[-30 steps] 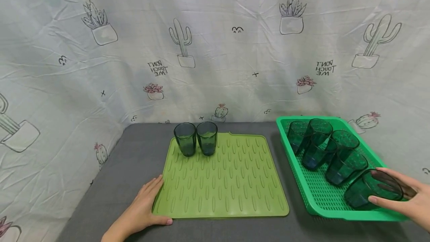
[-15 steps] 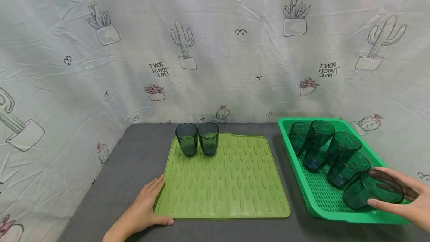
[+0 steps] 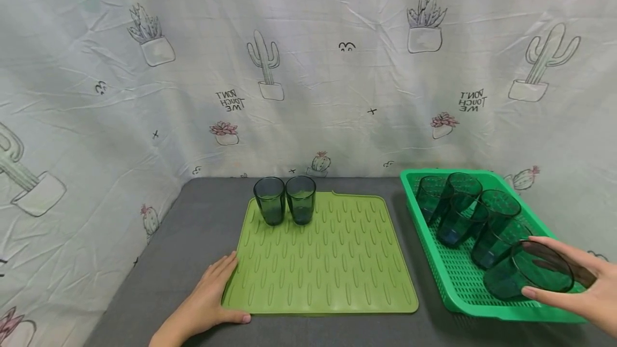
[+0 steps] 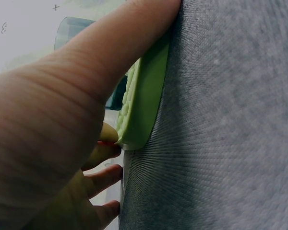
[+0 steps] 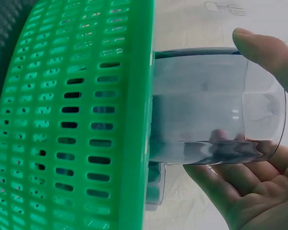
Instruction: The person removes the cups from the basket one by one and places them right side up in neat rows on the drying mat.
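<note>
The right hand [image 3: 595,287] grips a glass [image 3: 506,277], now farther left; the relaxed left hand [image 3: 208,296] touches the mat [image 3: 323,261].

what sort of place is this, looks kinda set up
Probably a staged tabletop corner indoors: a creased cactus-print sheet hangs as a backdrop behind a gray surface, where a green mat and a plastic basket of tinted glasses are laid out.

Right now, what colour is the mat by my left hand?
The mat is yellowish green, with raised elongated ridges; the head view shows it best.
</note>
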A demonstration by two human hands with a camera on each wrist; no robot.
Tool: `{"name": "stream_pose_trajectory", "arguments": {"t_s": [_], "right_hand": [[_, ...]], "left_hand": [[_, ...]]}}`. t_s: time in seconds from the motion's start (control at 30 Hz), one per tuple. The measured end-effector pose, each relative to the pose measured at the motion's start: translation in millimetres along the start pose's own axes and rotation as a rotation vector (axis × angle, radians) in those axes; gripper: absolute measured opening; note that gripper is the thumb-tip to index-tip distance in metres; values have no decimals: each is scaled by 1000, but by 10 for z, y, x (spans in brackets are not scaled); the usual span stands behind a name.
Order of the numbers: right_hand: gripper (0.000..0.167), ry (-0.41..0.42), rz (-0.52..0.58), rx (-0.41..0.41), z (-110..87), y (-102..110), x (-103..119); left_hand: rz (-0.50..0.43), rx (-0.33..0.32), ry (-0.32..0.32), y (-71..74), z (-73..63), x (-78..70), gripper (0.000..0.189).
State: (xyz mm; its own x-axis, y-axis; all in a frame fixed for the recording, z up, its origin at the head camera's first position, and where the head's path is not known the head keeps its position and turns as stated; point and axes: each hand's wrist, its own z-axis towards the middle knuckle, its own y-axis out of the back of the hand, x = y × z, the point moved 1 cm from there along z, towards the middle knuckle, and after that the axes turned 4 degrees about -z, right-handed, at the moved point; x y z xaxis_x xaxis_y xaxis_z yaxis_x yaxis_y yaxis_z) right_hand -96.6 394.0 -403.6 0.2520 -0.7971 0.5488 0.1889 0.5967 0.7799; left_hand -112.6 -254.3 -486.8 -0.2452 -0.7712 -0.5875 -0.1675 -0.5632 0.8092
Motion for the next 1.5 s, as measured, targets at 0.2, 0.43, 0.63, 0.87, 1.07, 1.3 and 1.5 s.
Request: {"name": "stream_pose_trajectory", "arguments": {"t_s": [0.2, 0.43, 0.63, 0.87, 1.07, 1.3, 1.5], "right_hand": [[93, -3, -1, -22, 48, 50, 100], [92, 60, 19, -68, 174, 128, 243], [87, 88, 34, -65, 218, 151, 374], [87, 81, 15, -41, 287, 206, 595], [84, 38, 59, -20, 396, 254, 850], [78, 0, 66, 35, 506, 223, 1077], [75, 38, 86, 68, 641, 115, 1196]], "left_hand": [[1, -5, -5, -13, 2, 8, 128], [4, -27, -29, 26, 19, -3, 127], [15, -20, -26, 37, 25, -16, 126], [9, 2, -11, 13, 3, -20, 127], [-8, 5, -2, 14, -14, -30, 128], [-10, 12, 6, 7, -19, -25, 128], [-7, 13, 6, 2, -7, -27, 128]]}}
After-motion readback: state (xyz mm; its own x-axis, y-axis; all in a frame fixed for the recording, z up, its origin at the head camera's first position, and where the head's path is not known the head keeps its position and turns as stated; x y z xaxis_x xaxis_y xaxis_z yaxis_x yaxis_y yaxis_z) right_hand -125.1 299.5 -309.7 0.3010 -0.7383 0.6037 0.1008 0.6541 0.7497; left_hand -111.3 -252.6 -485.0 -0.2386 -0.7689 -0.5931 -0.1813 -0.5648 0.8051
